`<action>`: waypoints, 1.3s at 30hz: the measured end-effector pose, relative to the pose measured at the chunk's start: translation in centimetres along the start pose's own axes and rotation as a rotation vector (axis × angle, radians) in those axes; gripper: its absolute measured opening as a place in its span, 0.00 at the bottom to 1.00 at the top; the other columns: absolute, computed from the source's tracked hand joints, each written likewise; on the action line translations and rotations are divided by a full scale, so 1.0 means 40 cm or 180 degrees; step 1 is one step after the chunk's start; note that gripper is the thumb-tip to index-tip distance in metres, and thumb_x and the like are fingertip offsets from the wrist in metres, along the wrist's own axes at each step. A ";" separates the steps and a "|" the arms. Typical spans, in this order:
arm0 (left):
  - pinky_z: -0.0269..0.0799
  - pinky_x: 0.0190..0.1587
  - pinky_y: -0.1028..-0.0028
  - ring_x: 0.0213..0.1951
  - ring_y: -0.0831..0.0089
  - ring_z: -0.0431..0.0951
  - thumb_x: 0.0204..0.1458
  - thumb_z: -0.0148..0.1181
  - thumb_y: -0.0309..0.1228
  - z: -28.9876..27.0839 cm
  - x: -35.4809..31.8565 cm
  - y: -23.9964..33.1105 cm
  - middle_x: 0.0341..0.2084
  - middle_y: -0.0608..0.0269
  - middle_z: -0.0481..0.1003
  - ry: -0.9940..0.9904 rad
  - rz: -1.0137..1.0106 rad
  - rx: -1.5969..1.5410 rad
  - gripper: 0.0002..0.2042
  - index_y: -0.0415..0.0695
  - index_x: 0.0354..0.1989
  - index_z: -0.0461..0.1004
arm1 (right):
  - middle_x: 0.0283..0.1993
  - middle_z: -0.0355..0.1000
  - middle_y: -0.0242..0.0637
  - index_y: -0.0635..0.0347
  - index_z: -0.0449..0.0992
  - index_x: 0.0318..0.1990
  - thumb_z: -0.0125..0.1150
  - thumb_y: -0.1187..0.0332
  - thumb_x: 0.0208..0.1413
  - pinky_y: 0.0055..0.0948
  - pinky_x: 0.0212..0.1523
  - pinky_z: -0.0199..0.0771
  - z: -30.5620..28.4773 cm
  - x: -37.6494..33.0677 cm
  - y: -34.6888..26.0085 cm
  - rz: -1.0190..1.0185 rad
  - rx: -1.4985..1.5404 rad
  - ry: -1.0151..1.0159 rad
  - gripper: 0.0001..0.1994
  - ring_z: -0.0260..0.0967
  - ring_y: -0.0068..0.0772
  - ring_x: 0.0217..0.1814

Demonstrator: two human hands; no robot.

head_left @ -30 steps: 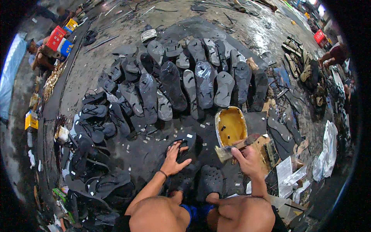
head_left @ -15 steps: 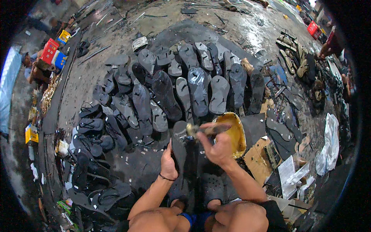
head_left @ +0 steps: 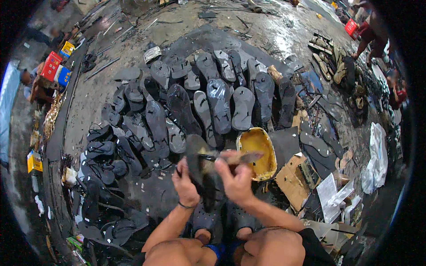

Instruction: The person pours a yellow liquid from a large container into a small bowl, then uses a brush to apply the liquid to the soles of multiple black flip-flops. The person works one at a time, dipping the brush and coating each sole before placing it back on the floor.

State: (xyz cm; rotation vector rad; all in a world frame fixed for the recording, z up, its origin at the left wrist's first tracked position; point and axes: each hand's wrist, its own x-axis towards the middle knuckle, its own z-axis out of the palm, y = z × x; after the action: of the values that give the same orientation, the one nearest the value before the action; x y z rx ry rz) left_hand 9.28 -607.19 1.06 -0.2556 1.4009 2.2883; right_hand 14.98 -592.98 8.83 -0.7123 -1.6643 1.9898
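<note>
My left hand (head_left: 185, 189) grips a long dark flip-flop sole (head_left: 194, 144) by its left edge, held up and tilted in front of me. A short brush with a worn wooden handle (head_left: 251, 157) is held in my right hand (head_left: 237, 181). Its bristle end lies over the sole's upper part, blurred by motion, so I cannot tell if it touches. Just beyond my right hand stands a tub (head_left: 271, 165) with a pale, crusted rim and yellow-brown glue-like stuff inside.
Many grey and black flip-flops (head_left: 243, 108) lie in rows ahead, with more piled (head_left: 101, 150) at left. At right are cardboard (head_left: 290, 184), white paper (head_left: 327, 197) and a plastic bag (head_left: 377, 159). Other people sit or stand near both sides.
The sole has shifted left and nearer to me and is turned, with my left fingers now curled at its edge. My right hand and the brush have moved left and slightly nearer.
</note>
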 end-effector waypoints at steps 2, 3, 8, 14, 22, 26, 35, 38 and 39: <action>0.69 0.56 0.65 0.52 0.63 0.74 0.65 0.43 0.52 -0.080 0.018 0.053 0.49 0.59 0.76 -0.1015 -0.0949 -0.0490 0.27 0.39 0.55 0.73 | 0.37 0.73 0.27 0.61 0.74 0.49 0.65 0.66 0.60 0.24 0.41 0.71 -0.028 -0.025 0.010 0.1022 0.0456 -0.1263 0.13 0.70 0.22 0.40; 0.70 0.57 0.62 0.53 0.60 0.75 0.65 0.41 0.54 -0.034 -0.011 0.058 0.52 0.56 0.75 -0.0467 -0.1452 -0.0450 0.30 0.39 0.60 0.69 | 0.40 0.76 0.30 0.61 0.76 0.49 0.66 0.66 0.59 0.25 0.44 0.72 -0.053 -0.004 -0.013 0.1273 0.0616 -0.1159 0.13 0.71 0.19 0.41; 0.70 0.60 0.55 0.57 0.53 0.73 0.60 0.38 0.65 -0.168 -0.202 0.007 0.59 0.49 0.70 -0.0636 -0.2061 -0.0960 0.40 0.40 0.65 0.63 | 0.40 0.77 0.30 0.61 0.76 0.48 0.64 0.65 0.61 0.22 0.44 0.72 -0.134 0.064 0.002 0.1247 0.1191 -0.0085 0.12 0.72 0.19 0.40; 0.72 0.57 0.62 0.56 0.57 0.73 0.58 0.39 0.68 -0.164 -0.215 0.012 0.59 0.52 0.69 -0.1440 -0.2323 -0.1572 0.43 0.41 0.68 0.59 | 0.42 0.77 0.32 0.63 0.75 0.46 0.65 0.68 0.60 0.24 0.44 0.73 -0.077 0.033 -0.044 0.0558 0.0366 -0.0490 0.11 0.73 0.20 0.41; 0.80 0.38 0.65 0.36 0.64 0.81 0.51 0.49 0.70 0.079 0.049 0.168 0.37 0.58 0.80 -0.0387 -0.0933 -0.1417 0.37 0.44 0.47 0.75 | 0.40 0.79 0.41 0.62 0.78 0.38 0.68 0.68 0.54 0.32 0.44 0.75 -0.065 0.092 0.030 -0.0145 -0.1842 -0.0949 0.09 0.77 0.34 0.41; 0.80 0.37 0.69 0.36 0.65 0.81 0.51 0.48 0.70 0.009 0.048 0.052 0.39 0.58 0.80 -0.0787 -0.1359 -0.1284 0.40 0.41 0.50 0.75 | 0.36 0.76 0.37 0.62 0.76 0.44 0.68 0.70 0.55 0.30 0.50 0.72 0.008 0.021 -0.022 -0.0497 -0.0687 -0.1253 0.12 0.74 0.28 0.43; 0.82 0.36 0.65 0.31 0.63 0.82 0.52 0.50 0.69 0.078 0.046 0.118 0.37 0.58 0.80 -0.0225 -0.1002 -0.1710 0.36 0.43 0.47 0.76 | 0.38 0.78 0.39 0.63 0.77 0.44 0.69 0.67 0.54 0.32 0.50 0.71 -0.025 0.034 0.007 -0.1212 -0.1268 -0.1305 0.13 0.74 0.32 0.45; 0.81 0.38 0.65 0.34 0.64 0.81 0.51 0.51 0.69 0.082 0.031 0.168 0.37 0.59 0.79 -0.0031 -0.0707 -0.1487 0.36 0.44 0.48 0.75 | 0.37 0.78 0.38 0.63 0.76 0.44 0.68 0.66 0.55 0.32 0.42 0.74 -0.071 0.124 0.042 -0.0120 -0.1298 -0.0811 0.13 0.75 0.29 0.40; 0.81 0.41 0.64 0.38 0.64 0.80 0.52 0.51 0.68 0.074 0.021 0.165 0.39 0.60 0.78 -0.0192 -0.0787 -0.1235 0.37 0.43 0.51 0.72 | 0.38 0.79 0.43 0.61 0.77 0.41 0.66 0.65 0.56 0.33 0.43 0.76 -0.064 0.107 0.037 -0.0138 -0.1154 -0.0554 0.11 0.79 0.35 0.41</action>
State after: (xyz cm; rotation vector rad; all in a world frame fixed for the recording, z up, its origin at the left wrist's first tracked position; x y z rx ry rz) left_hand 5.70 -606.93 7.41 -0.4479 0.8336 2.3166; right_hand 13.31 -588.59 6.60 -0.6303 -2.1582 1.7810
